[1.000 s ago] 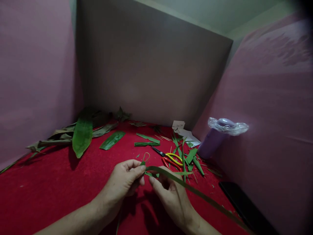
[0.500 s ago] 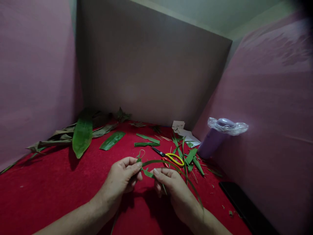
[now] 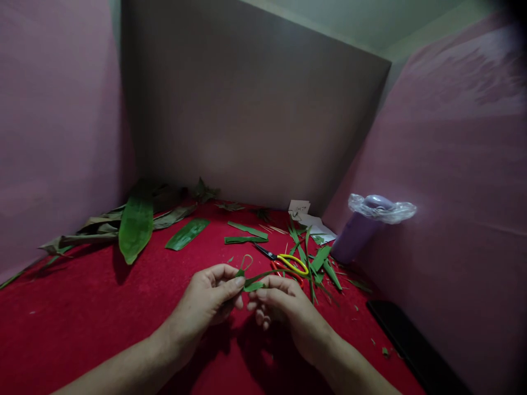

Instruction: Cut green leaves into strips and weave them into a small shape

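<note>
Here, one small folded green leaf strip (image 3: pixel 253 286), one thin loop (image 3: pixel 248 263) rising from its far end, is held between two bare hands above the red cloth (image 3: pixel 90 329). The left hand (image 3: pixel 216 292) pinches it between thumb and forefinger; the right hand (image 3: pixel 284 302) closes thumb and forefinger on the other end, its remaining fingers curled below. Both forearms slant inward from the bottom edge. Just beyond lies one pair of black-bladed scissors (image 3: pixel 272 256) with one yellow and one red handle, then two narrow green leaf lengths (image 3: pixel 244 240), one broad green leaf section (image 3: pixel 188 235) and, farther left, one large pointed leaf (image 3: pixel 135 230). Rightward, overlapping green scraps (image 3: pixel 318 260) defy counting beside one purple cylindrical container (image 3: pixel 354 237); one white card (image 3: pixel 299 207) bears dark writing, too small to read
</note>
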`<state>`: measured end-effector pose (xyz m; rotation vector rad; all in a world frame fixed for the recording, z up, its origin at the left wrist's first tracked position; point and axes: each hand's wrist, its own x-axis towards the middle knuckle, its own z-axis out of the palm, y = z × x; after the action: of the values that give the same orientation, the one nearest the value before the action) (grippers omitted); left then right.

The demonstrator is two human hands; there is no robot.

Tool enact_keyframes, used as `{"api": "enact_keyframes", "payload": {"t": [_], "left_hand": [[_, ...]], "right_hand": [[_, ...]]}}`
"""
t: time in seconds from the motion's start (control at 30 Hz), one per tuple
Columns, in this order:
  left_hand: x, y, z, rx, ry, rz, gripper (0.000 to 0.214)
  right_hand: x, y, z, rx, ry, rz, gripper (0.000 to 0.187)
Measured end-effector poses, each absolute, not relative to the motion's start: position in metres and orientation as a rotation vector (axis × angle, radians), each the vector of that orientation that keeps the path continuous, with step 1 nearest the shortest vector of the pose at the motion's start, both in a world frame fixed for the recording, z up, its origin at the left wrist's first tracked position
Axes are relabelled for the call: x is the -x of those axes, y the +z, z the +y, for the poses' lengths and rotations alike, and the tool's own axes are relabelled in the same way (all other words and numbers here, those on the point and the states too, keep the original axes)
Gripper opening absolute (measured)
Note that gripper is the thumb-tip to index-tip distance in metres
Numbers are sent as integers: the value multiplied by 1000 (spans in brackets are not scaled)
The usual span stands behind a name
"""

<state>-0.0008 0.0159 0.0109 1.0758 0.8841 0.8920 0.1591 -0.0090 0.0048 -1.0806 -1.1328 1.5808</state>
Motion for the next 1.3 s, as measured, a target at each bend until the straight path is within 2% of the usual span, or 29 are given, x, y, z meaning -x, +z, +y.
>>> {"api": "enact_keyframes", "payload": {"t": [0.1,0.27,0.4,0.57,1.03,1.3], "left_hand": [[1,10,16,-1091,873,864,22],[1,7,17,-1111,852,846,22],[1,7,16,-1144,843,856,23],[1,9,13,-1188,865,872,21],[-1,11,10,-1440,920,885,13],[3,6,9,-1430,853,824,19]], "right_hand": [[-159,5,-9,1103,1566,-1134,25],[-157,0,-7,1069,1560,-1147,13],[-159,0,-7,1024,1596,-1128,16],[-161,1,-9,992,1618,-1142,9],[-153,3,-13,1061,1495,-1193,16],[-155,-1,-12,1054,1531,-1134,16]]}}
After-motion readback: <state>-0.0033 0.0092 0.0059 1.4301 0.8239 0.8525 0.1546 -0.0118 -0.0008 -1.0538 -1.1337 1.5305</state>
